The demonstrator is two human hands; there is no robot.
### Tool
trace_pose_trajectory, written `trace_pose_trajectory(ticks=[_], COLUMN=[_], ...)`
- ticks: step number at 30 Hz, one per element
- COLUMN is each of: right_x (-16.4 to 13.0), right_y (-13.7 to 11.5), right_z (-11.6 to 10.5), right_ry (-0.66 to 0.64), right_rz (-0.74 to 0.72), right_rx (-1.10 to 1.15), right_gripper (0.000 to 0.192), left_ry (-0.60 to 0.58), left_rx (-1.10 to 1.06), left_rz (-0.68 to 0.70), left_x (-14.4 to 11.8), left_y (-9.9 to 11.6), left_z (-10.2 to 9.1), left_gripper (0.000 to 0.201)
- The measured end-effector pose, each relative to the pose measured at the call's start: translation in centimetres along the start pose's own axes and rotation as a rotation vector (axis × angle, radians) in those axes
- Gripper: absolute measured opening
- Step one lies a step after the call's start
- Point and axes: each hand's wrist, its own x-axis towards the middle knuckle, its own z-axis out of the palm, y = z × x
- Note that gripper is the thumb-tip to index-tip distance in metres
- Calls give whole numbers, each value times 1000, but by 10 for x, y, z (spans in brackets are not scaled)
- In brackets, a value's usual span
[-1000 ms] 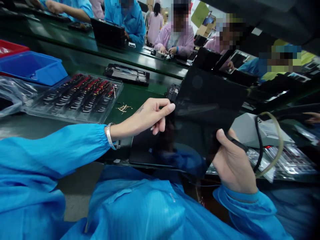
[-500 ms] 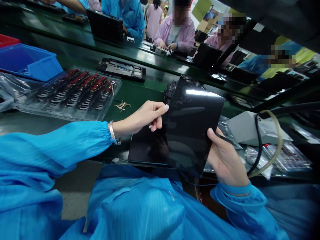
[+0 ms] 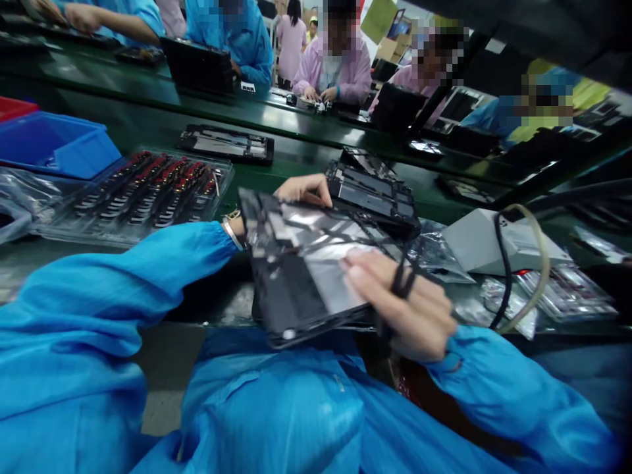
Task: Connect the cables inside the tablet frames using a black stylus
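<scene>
An opened tablet [image 3: 291, 289] is tilted above the table's front edge, its inner side with silver plates and dark parts facing me. My left hand [image 3: 303, 189] is behind its far left edge, fingers curled and partly hidden by it. My right hand [image 3: 405, 303], blurred, is at the right side with its fingertips over the inner face. A slim, black, two-pronged tool [image 3: 401, 280], perhaps tweezers, is tucked in the right hand's fingers. Beyond the tablet, more opened tablets [image 3: 372, 196] lie stacked on the table.
To the left is a clear tray [image 3: 148, 191] of small red-and-black parts, beside a blue bin [image 3: 54, 145]. Another opened tablet [image 3: 224, 143] lies further back. At right stand a grey box [image 3: 498, 240] with a looped hose and a bagged parts tray [image 3: 567, 296]. Co-workers sit opposite.
The tablet has turned over from its glossy black screen to its inner side. My left hand has gone behind its far edge; my right hand has moved left over its inner face.
</scene>
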Motion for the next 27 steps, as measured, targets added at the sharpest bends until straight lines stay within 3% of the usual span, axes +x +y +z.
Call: trace_pose_trajectory(ticks=[3,7,9,13,16,20,23,27], right_x=[-15,-36,-42,-48,-51,-54,-52,-50], right_y=[1,0,-3,-9,-9,-11,-9,12], right_z=[15,25,30,45,54,63,66,51], right_ry=[-70,-169,-195,-221,-197,-94,-3,154], right_rz=[-249,-189,-163,-136,-131,-84,-77,-134], right_rx=[-219,-254,-244,-229,-233,-221,-114,100], right_gripper=[31,30,31,28,30,29,26,52], left_ry=[-45,-119,-160,-82,34,154,343,670], left_rx=[187,716,775,778,646,42,-313,-277], left_rz=[-126,-381,-390,-456,-602,-761,-830,-759], left_x=[-21,-66,-86,-114,-121,-122,-125,-121], left_y=[-19,-28,-27,-20,-2,41,68,92], left_z=[-16,-37,-35,-12,4,20,29,16], left_gripper=[53,46,52,62,66,66,79,96])
